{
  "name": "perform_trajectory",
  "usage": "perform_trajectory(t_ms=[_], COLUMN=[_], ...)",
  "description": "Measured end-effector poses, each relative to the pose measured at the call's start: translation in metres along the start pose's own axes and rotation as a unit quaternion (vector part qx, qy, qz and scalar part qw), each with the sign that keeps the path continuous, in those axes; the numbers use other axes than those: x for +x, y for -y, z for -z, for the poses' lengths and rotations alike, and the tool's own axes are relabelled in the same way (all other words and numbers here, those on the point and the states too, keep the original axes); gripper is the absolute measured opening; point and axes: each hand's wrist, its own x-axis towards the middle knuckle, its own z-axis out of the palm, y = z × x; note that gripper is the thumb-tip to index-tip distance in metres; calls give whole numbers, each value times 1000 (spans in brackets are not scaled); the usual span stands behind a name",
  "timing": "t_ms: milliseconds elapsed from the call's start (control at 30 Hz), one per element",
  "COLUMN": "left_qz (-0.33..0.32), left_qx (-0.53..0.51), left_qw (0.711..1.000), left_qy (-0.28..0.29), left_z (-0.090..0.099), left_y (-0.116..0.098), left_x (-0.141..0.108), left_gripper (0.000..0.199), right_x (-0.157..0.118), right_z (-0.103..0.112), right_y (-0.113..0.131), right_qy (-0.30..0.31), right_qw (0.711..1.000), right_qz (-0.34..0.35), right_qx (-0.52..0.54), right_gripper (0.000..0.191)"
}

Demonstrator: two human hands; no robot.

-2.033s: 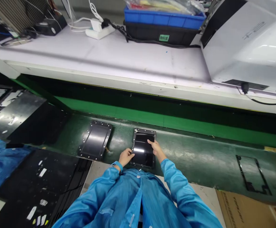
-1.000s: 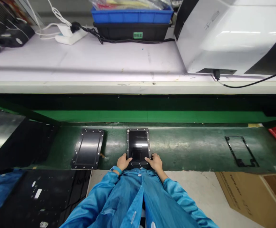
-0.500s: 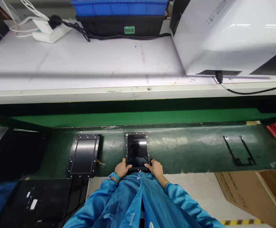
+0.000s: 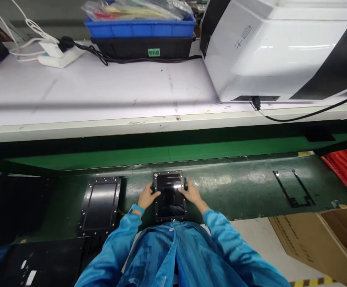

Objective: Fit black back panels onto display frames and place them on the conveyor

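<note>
A black framed panel point(image 4: 170, 203) with a glossy dark centre and small light dots round its rim lies flat on the green work surface, close in front of me. Beside its left edge is my left hand point(image 4: 146, 196), fingers apart, the thumb reaching over the rim. My right hand point(image 4: 192, 192) is at the right edge, also with fingers apart and its thumb over the frame; its fingertips are slightly blurred. Further left lies a second black framed panel point(image 4: 100, 205), which neither hand touches.
Above runs a white shelf point(image 4: 110, 91) with a blue bin point(image 4: 140, 28) and a white machine point(image 4: 275, 59). A thin black bracket point(image 4: 296, 202) lies on the green surface point(image 4: 236, 191) to the right. A cardboard box point(image 4: 311, 239) stands at the lower right, red material point(image 4: 345, 169) above it.
Both hands have moved from the near corners of the panel up along its sides, with fingers more spread. The view has shifted, showing more of the shelf's bins.
</note>
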Motion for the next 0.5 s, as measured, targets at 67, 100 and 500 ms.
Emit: perform_trajectory(t_ms=[67, 100, 500], left_qz=[-29, -34, -16], left_qx=[-40, -50, -113], left_qw=[996, 995, 985], left_qy=[-68, -82, -128], left_z=[12, 16, 5], left_y=[-17, -24, -37], left_x=[32, 47, 101], left_gripper=[70, 65, 24], right_x=[36, 52, 115], right_z=[8, 12, 15], right_y=[16, 23, 13], right_qy=[-19, -10, 75], right_qw=[998, 997, 986], right_qz=[44, 56, 109], right_qx=[44, 48, -98], right_gripper=[70, 65, 50])
